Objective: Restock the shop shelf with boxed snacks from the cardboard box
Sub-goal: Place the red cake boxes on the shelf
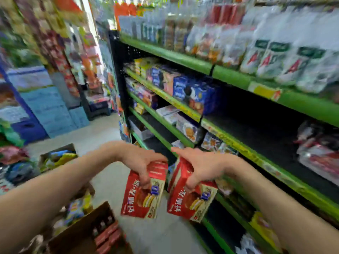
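The left hand (139,160) grips the top of a red rectangular cardboard snack box with white lettering (145,193), fingers curled over its upper edge, the box hanging below the hand. The right hand (200,167) holds a second red cardboard snack box of the same kind (190,197) the same way, with its forefinger stretched out toward the left. The two boxes hang side by side, close but apart, over the pale floor (106,138) of the aisle, just in front of the green-edged metal shop shelf (183,57).

An open brown cardboard box (86,233) sits on the floor at the lower left, below the left forearm, with more red packs inside it.

On the shelf, the middle tier has blue biscuit boxes (194,92) toward its left end; to their right the dark shelf board (266,131) lies bare as far as red-and-white bagged goods (319,153) near the right edge. Blur hides finer detail.
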`<state>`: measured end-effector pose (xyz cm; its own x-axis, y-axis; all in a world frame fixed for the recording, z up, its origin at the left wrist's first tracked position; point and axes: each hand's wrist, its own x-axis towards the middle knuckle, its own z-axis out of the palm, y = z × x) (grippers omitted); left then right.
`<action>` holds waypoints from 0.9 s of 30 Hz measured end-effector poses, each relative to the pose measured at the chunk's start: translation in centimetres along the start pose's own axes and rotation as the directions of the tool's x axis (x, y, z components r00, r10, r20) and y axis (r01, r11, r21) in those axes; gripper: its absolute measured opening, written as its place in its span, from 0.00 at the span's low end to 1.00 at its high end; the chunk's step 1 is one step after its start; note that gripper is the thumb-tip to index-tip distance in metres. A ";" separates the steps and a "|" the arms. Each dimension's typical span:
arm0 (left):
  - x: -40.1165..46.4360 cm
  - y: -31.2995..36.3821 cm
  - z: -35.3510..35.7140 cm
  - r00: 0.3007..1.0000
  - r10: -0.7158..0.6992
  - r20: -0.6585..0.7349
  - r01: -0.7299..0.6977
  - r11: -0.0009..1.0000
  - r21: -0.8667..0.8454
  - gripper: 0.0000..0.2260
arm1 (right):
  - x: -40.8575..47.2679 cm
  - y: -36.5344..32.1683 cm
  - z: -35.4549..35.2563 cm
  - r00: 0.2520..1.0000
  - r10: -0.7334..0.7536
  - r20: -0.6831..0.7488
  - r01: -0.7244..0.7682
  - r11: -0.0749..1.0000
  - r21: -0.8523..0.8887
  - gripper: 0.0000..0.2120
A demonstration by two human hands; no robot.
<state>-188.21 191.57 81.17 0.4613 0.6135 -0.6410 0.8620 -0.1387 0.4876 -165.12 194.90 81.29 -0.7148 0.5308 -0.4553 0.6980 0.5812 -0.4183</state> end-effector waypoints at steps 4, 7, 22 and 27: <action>2.0 6.3 -5.1 0.988 0.062 -0.140 -0.045 0.992 0.122 0.48 | -7.1 3.8 -4.6 0.952 0.041 -0.304 -0.119 0.963 -0.242 0.60; 4.2 9.0 -7.6 0.965 0.094 -0.244 -0.077 0.994 0.078 0.49 | -9.6 6.6 -6.1 0.892 -0.001 -0.452 -0.215 0.880 -0.425 0.61; 13.8 9.8 -16.2 0.825 0.155 -0.544 -0.294 0.939 -0.179 0.48 | -6.4 19.5 -10.9 0.743 0.440 -0.505 -0.174 0.855 0.489 0.09; 18.2 12.5 -17.4 0.788 0.242 -0.566 -0.258 0.965 0.053 0.39 | -5.3 21.7 -11.6 0.762 0.493 -0.420 -0.309 0.847 0.432 0.12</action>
<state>-172.71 214.51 85.89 0.4532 0.8900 -0.0512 0.7235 -0.3336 0.6044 -146.69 211.84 83.76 -0.2187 0.9501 -0.2225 0.8308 0.0617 -0.5531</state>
